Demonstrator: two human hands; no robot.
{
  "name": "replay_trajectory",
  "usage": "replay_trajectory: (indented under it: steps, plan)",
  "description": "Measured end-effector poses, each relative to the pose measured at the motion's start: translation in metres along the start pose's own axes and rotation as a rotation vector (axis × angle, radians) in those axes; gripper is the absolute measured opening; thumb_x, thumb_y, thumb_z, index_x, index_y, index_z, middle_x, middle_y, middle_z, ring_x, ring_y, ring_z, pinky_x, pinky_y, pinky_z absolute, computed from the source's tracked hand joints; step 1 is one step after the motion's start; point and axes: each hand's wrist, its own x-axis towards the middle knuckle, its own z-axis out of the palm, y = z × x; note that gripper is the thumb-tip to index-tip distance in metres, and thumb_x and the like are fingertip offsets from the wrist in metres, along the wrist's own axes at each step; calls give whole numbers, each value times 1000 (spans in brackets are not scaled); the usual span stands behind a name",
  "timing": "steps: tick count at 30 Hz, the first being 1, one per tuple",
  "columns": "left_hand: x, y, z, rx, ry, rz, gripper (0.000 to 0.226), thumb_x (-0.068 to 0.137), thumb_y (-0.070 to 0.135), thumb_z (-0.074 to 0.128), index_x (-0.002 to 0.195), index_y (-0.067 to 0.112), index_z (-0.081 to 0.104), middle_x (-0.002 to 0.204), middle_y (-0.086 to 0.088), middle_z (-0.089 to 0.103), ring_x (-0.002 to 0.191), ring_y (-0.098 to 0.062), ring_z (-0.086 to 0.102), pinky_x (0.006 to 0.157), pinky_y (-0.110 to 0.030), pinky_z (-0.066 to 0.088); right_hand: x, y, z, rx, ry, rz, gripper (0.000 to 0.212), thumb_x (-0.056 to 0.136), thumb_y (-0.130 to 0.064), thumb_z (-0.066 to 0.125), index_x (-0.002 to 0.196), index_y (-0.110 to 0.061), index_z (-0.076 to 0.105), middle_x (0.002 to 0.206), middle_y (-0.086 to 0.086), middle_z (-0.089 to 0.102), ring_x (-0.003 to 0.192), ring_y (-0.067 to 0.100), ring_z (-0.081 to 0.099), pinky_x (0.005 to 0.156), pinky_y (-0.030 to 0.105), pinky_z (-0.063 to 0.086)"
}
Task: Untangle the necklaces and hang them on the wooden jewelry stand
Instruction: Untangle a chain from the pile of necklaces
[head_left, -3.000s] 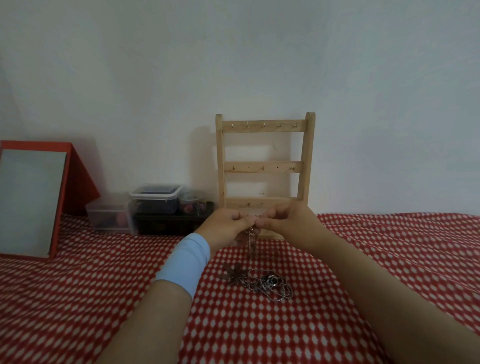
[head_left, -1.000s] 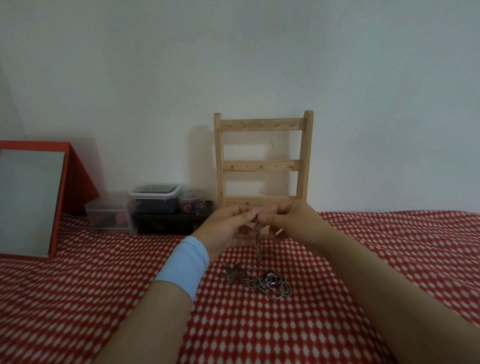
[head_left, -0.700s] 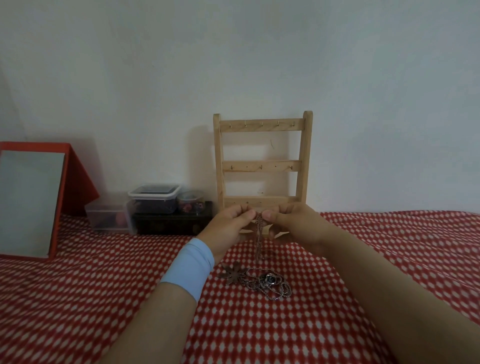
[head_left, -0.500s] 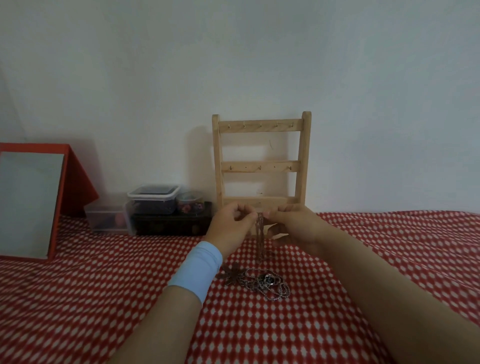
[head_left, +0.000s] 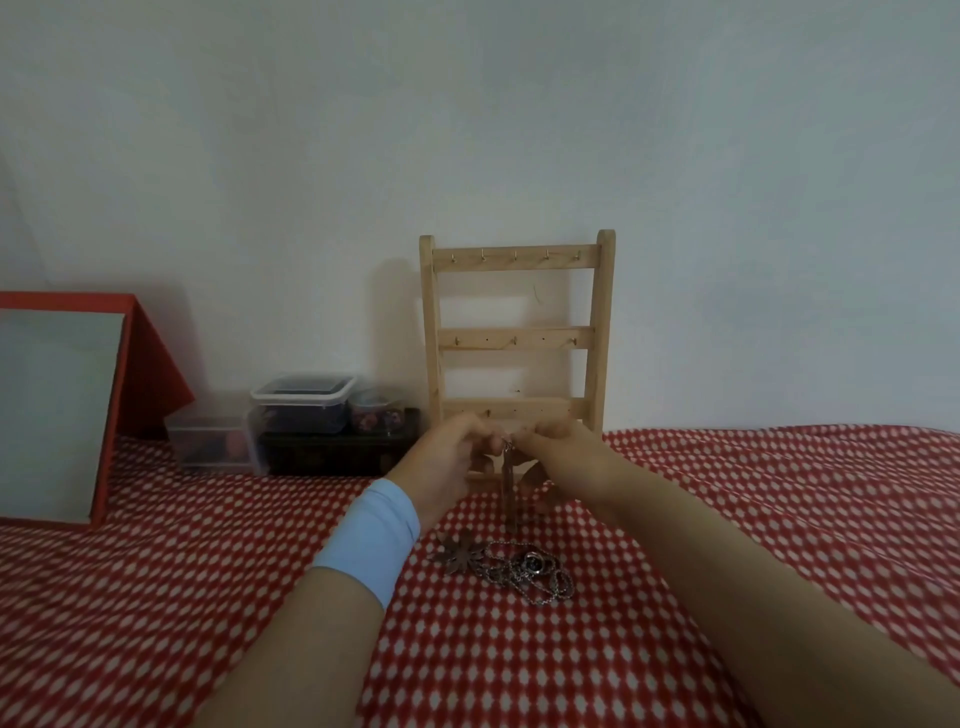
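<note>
- A red checked cloth covers the surface.
- A red-framed mirror leans at 9 o'clock.
- The wooden stand is upright at 12 o'clock, against the wall.
- The left hand and right hand meet before its base.
- Tangled necklaces lie at 6 o'clock of the hands.
- Both hands' fingers pinch a hanging chain.
</note>
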Motion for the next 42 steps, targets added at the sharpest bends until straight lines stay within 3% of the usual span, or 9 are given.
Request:
replay_trajectory:
  steps: [4, 6, 10, 12, 17, 22, 30, 37, 42]
  plan:
    - [-5, 6, -9, 746, 53, -62, 37, 89, 45, 62, 97, 10, 69, 92, -7, 69, 81, -17, 63, 86, -32, 46, 3, 5, 2, -114, 80, -9, 25, 108, -27, 46, 107, -10, 63, 106, 6, 67, 64, 12, 63, 54, 25, 57]
    - [-9, 4, -11, 884, 25, 6, 52, 90, 49, 59, 118, 6, 67, 112, -18, 69, 85, -18, 64, 89, -36, 46, 3, 6, -3, -51, 137, -16, 22, 108, -26, 46, 105, -9, 61, 104, 7, 65, 61, 13, 62, 52, 26, 55]
    - [-11, -2, -14, 639, 5, 127, 48, 91, 60, 52, 61, 23, 64, 64, -5, 59, 63, -16, 53, 86, -43, 48, -1, 8, -13, 53, 71, -26, 23, 103, -28, 56, 105, -8, 67, 101, 8, 70, 65, 16, 64, 59, 31, 54]
    - [-7, -2, -13, 586, 9, 135, 52, 90, 62, 51, 54, 25, 58, 59, 3, 55, 62, -15, 52, 81, -36, 45, -3, 8, -11, -11, -44, -44, 28, 101, -36, 57, 104, -13, 73, 99, 5, 76, 69, 15, 66, 62, 30, 55]
    - [-5, 0, -24, 565, -63, 215, 30, 94, 50, 55, 75, 37, 75, 64, 4, 59, 62, -9, 55, 80, -33, 47, -4, 5, -10, -48, -110, -110, 11, 91, -23, 74, 98, -17, 79, 95, 5, 77, 69, 10, 64, 65, 28, 55]
    - [-1, 0, -31, 406, -153, 219, 23, 97, 32, 57, 82, 26, 75, 76, 6, 65, 70, -10, 56, 76, -30, 48, -6, 5, -3, 15, -91, -122, 7, 90, -19, 74, 87, -16, 79, 70, 1, 70, 60, 11, 59, 60, 27, 54]
    - [-5, -3, -26, 236, -194, 131, 22, 102, 23, 48, 88, 12, 63, 65, 6, 56, 50, -6, 43, 44, -17, 32, -4, 5, -8, -41, -95, -98, 13, 86, -12, 79, 96, -5, 74, 85, 10, 76, 64, 20, 61, 61, 31, 56]
    - [-6, 8, -23, 879, 28, 349, 9, 88, 30, 70, 94, 26, 77, 98, 14, 70, 95, -1, 61, 91, -22, 44, -4, 2, -14, -5, 6, -151, 13, 83, -3, 80, 93, -8, 73, 74, 3, 76, 49, 11, 57, 49, 23, 51]
    - [-6, 8, -23, 792, 43, 297, 18, 98, 31, 55, 86, 23, 67, 70, 8, 61, 63, -3, 55, 63, -21, 41, -3, 3, -11, -12, 28, -117, 14, 86, -3, 77, 98, -10, 73, 78, 6, 78, 49, 11, 58, 49, 22, 52]
